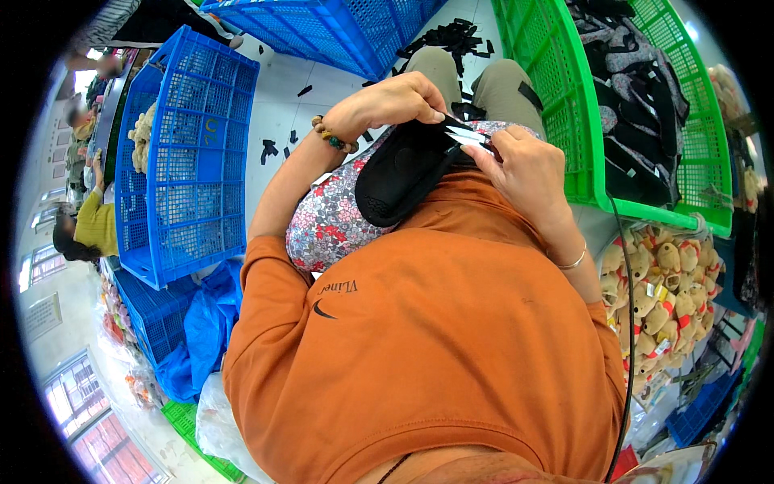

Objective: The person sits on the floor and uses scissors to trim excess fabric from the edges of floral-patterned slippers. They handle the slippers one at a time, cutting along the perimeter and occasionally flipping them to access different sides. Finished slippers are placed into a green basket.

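My left hand (395, 105), with a beaded bracelet at the wrist, pinches the edge of a black padded fabric piece (395, 179) lying across my lap. Close by, my right hand (524, 165) is closed round small snips (465, 135) whose pale pointed blades reach toward the left fingertips at the black cloth. The handle is mostly covered by my fingers. Under the black piece spreads a grey and red floral cloth (330, 222) over my thighs. What the blades touch is too small to tell.
A green crate (601, 153) at the right holds black and grey fabric pieces (637, 105). Blue crates (201, 153) stand at the left and ahead. Black scraps (455, 40) litter the floor. Tan plush toys (669, 282) are heaped at the right, near a hanging black cable (627, 306).
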Available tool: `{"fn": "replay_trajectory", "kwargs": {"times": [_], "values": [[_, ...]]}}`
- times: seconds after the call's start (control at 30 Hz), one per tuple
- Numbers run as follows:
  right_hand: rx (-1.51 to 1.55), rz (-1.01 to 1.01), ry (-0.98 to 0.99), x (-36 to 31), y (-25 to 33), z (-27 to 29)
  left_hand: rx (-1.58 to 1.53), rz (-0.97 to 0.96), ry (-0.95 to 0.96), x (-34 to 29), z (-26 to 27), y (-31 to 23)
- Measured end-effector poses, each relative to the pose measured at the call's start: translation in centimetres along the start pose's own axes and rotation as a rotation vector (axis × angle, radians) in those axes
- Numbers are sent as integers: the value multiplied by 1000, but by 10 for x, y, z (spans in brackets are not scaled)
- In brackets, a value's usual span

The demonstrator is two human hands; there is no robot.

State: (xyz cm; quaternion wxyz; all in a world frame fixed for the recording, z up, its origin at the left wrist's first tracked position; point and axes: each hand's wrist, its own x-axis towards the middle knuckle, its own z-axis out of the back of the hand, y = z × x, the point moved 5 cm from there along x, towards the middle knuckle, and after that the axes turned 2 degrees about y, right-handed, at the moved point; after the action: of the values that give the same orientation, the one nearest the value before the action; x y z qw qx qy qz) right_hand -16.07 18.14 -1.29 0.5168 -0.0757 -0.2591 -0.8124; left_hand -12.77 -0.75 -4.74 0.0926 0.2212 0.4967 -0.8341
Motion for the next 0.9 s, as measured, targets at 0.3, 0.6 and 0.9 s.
{"fn": "replay_trajectory", "kwargs": {"times": [0.3,0.6,0.9], "values": [[-147,-87,-14,-5,6,-8,-132,134,-18,0,-4,14],[-142,-107,-9,-4,3,-7,-233,55,15,0,-9,26],[-108,-62,56,-6,1,-7,-179,66,-27,-4,-7,25]]}}
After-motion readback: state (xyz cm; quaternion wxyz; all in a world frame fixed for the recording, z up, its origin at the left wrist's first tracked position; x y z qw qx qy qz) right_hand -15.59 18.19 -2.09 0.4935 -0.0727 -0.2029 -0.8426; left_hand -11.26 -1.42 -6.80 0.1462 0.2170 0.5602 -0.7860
